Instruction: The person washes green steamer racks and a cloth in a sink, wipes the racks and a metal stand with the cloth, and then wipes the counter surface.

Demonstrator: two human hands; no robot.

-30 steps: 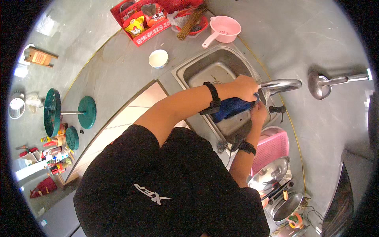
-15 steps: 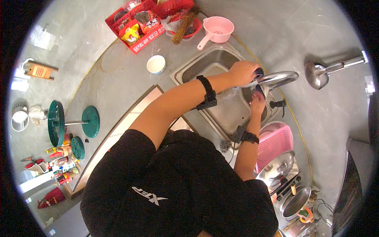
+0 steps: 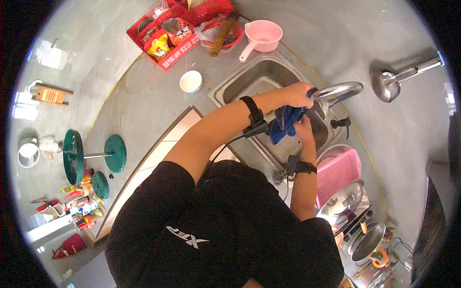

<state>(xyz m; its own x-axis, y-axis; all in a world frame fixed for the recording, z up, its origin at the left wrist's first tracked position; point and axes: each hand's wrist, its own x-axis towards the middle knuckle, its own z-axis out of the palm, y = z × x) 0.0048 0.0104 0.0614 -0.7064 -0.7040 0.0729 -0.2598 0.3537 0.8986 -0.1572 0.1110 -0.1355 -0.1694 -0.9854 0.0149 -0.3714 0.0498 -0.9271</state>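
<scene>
A dark blue cloth [image 3: 284,126] hangs bunched over the steel sink [image 3: 216,94], below the end of the curved chrome faucet [image 3: 343,88]. My left hand [image 3: 297,94] is closed round its upper part, close to the spout. At the cloth's lower right side, my right hand [image 3: 304,128] has its fingers curled against the fabric and grips its edge. The fingertips of both hands are partly hidden by the cloth. Each wrist wears a black strap with a small device.
A pink strainer with a handle [image 3: 265,36] stands behind the sink, and a white bowl [image 3: 191,81] to its left. Red baskets [image 3: 174,56] with packets lie at the back. A pink basket [image 3: 340,175] and pans are on the right, green discs [image 3: 115,153] on the left.
The blue cloth, mostly hidden at the faucet before, now hangs in view over the sink. My hands have drawn slightly toward me, away from the faucet's base.
</scene>
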